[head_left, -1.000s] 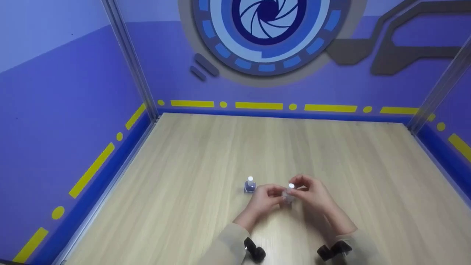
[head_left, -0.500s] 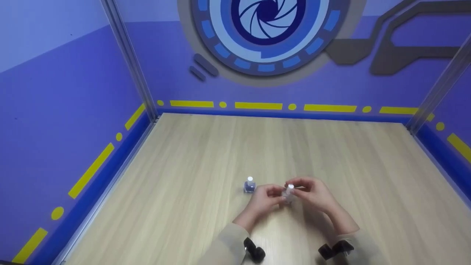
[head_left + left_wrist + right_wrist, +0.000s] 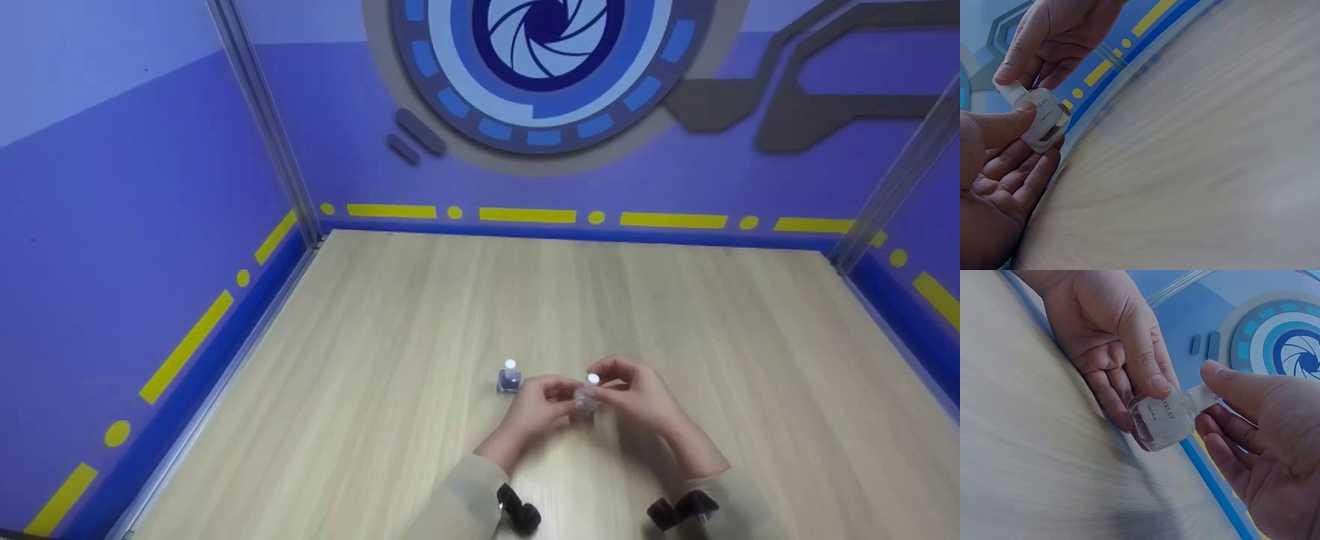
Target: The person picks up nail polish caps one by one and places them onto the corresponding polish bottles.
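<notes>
A small clear nail polish bottle (image 3: pixel 1163 421) with printed lettering is held between both hands, its white cap (image 3: pixel 1203 397) in place on the neck. My left hand (image 3: pixel 541 405) pinches the glass body, thumb across the label and fingers behind. The right hand (image 3: pixel 636 394) grips the white cap between thumb and fingertips. In the left wrist view the same bottle (image 3: pixel 1044 121) leans, its cap toward the right hand. A second nail polish bottle (image 3: pixel 509 380), dark purple-blue with a white cap, stands upright just left of my left hand.
The wood-grain table (image 3: pixel 390 322) spreads out around the hands. Blue printed panels (image 3: pixel 525 180) with yellow dashes wall it at the back and both sides. Black wrist straps (image 3: pixel 519 510) sit over the beige sleeves.
The right hand shifts and turns slightly at the cap, dipping and then coming back up. My left hand keeps its hold on the body. The purple-blue bottle has not moved.
</notes>
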`<state>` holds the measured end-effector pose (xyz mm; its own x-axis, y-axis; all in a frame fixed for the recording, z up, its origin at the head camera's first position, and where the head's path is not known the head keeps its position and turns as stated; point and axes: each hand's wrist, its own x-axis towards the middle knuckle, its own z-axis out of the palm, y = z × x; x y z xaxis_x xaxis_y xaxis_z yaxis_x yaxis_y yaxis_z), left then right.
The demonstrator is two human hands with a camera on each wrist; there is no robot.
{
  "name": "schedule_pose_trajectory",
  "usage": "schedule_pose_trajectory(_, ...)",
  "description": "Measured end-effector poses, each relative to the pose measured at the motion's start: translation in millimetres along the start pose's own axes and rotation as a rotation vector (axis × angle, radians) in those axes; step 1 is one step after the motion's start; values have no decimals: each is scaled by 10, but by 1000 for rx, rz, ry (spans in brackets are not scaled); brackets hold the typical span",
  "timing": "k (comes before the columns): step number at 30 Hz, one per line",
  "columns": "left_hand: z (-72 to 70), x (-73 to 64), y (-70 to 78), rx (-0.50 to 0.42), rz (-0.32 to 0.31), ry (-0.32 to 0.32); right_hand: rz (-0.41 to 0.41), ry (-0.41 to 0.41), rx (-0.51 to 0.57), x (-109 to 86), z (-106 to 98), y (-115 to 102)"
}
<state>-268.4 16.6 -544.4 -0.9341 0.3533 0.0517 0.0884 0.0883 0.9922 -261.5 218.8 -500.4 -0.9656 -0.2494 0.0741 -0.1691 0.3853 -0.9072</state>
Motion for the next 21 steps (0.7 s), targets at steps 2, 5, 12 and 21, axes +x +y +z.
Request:
schedule_pose_trajectory(2, 1, 2, -1, -6, -10, 2, -25, -28, 10, -9, -17, 0)
schedule_pose_trajectory(5, 3, 3, 0, -14, -22, 5, -63, -68, 22, -18, -41, 5)
schedule_pose_trajectory(12, 1, -12, 24, -10, -49, 9, -91, -87, 30, -7, -60, 19)
schedule_pose_trajectory(21, -1, -2, 14, -27, -40, 7, -74, -63, 25, 3, -40, 4)
